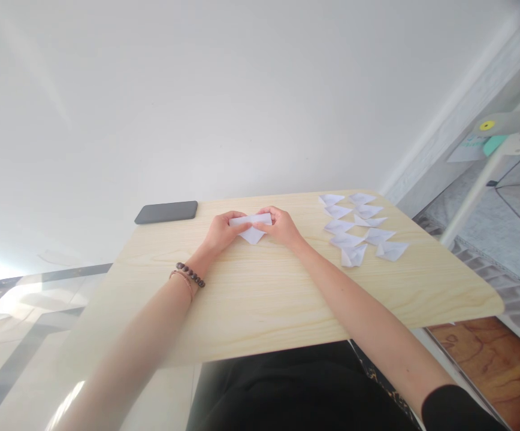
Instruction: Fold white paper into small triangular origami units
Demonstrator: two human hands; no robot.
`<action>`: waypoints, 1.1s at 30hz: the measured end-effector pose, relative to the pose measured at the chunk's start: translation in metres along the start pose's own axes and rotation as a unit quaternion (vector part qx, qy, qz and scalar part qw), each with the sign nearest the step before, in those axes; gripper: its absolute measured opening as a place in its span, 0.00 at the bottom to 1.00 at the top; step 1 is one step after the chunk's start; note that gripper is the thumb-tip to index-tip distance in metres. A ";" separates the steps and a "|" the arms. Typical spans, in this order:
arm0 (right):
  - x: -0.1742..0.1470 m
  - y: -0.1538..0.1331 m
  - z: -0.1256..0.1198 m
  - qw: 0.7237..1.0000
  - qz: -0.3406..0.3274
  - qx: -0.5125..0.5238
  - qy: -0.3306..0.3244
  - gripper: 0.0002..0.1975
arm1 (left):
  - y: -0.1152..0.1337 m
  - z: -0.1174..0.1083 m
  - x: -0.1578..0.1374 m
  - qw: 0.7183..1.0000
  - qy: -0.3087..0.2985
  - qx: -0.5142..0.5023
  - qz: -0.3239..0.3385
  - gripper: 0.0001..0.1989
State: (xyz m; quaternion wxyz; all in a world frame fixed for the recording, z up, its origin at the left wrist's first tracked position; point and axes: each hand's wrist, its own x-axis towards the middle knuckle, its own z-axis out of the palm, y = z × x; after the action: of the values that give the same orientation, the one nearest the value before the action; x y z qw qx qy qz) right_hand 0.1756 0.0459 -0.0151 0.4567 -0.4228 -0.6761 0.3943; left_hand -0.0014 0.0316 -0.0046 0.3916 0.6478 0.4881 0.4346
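Note:
Both hands grip one piece of folded white paper [254, 233] over the middle of the wooden table. My left hand [224, 230] pinches its left end, the thumb lying along the front face. At the right end my right hand [282, 226] does the same, with fingers behind the paper. The paper has a straight upper edge and a pointed flap hanging below the thumbs. To the right, several small folded paper boats [347, 240] lie in two rough columns, apart from my hands.
A dark phone [166, 212] lies at the table's far left corner. The pale wooden table [242, 311] stands against a white wall [224, 96]. A white metal frame [475, 191] with a green part rises beyond the right edge. My lap is under the near edge.

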 end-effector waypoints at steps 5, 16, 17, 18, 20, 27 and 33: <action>-0.001 -0.003 -0.007 0.997 0.030 0.040 -0.064 0.20 | -0.002 -0.010 0.003 1.000 0.007 0.012 -0.018 0.23; -0.004 -0.008 -0.022 0.973 0.071 0.133 -0.173 0.32 | -0.011 -0.016 0.009 0.998 -0.018 0.004 -0.057 0.25; -0.004 -0.008 -0.022 0.971 0.076 0.149 -0.173 0.31 | -0.011 -0.016 0.009 0.998 -0.017 0.004 -0.058 0.24; -0.004 -0.009 -0.021 0.969 0.080 0.160 -0.171 0.30 | -0.010 -0.016 0.009 0.998 -0.015 0.006 -0.058 0.24; -0.004 -0.009 -0.019 0.970 0.086 0.161 -0.162 0.27 | -0.008 -0.015 0.007 0.998 -0.010 0.012 -0.053 0.23; -0.002 -0.003 -0.004 0.997 0.037 -0.026 -0.064 0.19 | 0.001 -0.004 0.002 0.998 -0.020 0.052 -0.006 0.22; -0.001 0.001 -0.008 0.992 0.052 0.016 -0.114 0.18 | -0.003 -0.013 0.004 0.997 -0.045 0.046 -0.034 0.22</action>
State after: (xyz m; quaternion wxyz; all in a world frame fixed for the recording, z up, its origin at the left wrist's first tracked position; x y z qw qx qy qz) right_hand 0.1837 0.0461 -0.0139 0.3619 -0.4025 -0.6945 0.4741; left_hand -0.0145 0.0373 -0.0028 0.3976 0.6670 0.5113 0.3682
